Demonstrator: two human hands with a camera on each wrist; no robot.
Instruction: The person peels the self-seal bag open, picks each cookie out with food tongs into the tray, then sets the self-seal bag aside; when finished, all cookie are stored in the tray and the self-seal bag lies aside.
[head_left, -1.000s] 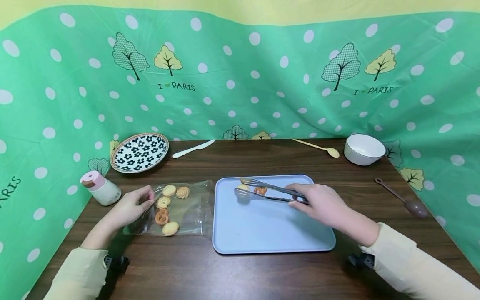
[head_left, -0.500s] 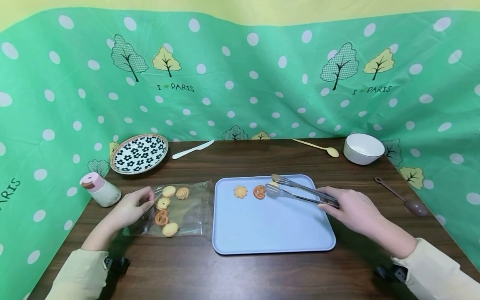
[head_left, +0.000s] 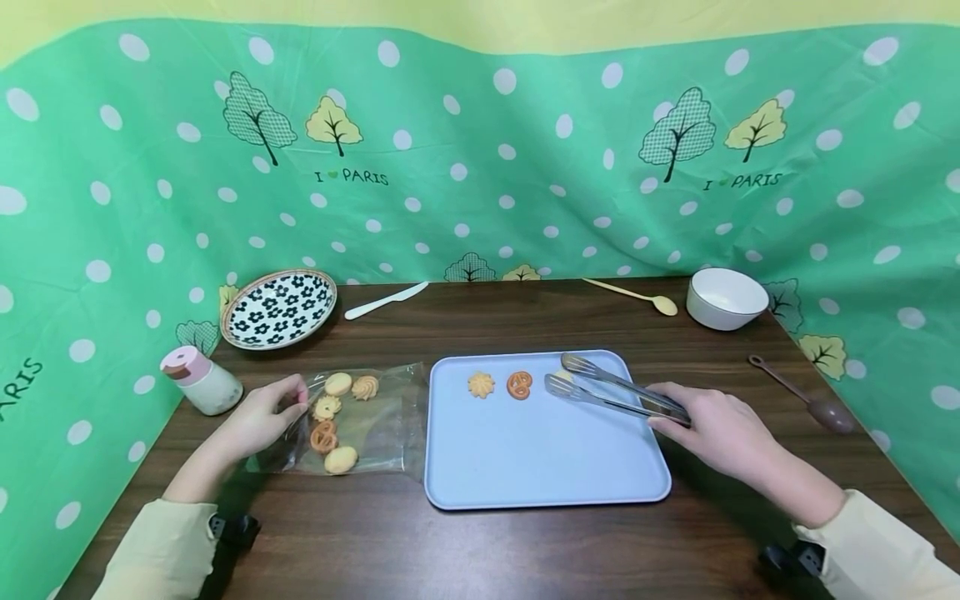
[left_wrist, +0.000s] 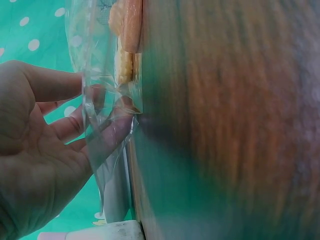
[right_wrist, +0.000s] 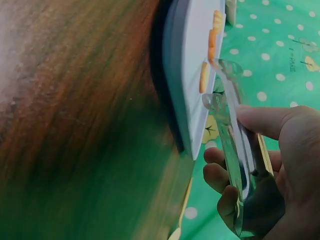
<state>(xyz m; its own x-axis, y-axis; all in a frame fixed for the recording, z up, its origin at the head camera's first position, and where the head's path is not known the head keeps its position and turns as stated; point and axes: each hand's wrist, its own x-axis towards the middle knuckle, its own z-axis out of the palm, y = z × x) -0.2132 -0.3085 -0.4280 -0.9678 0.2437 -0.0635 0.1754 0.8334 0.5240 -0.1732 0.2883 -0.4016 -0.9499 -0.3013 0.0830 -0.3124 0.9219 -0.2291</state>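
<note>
Rightward across the tray (head_left: 525, 467) went the tongs (head_left: 611, 390), right hand (head_left: 712, 429) gripping, tips half hiding a cookie (head_left: 564, 376).

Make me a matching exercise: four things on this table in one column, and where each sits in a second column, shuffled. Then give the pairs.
Things
1. pretzel cookie
2. tongs
3. white bowl
4. flower plate

Places
A. far right corner of the table
B. held in the right hand
C. far left, leaning on the green backdrop
D. on the blue tray, beside a flower-shaped cookie

Pairs: 1-D, 2-B, 3-A, 4-C
</note>
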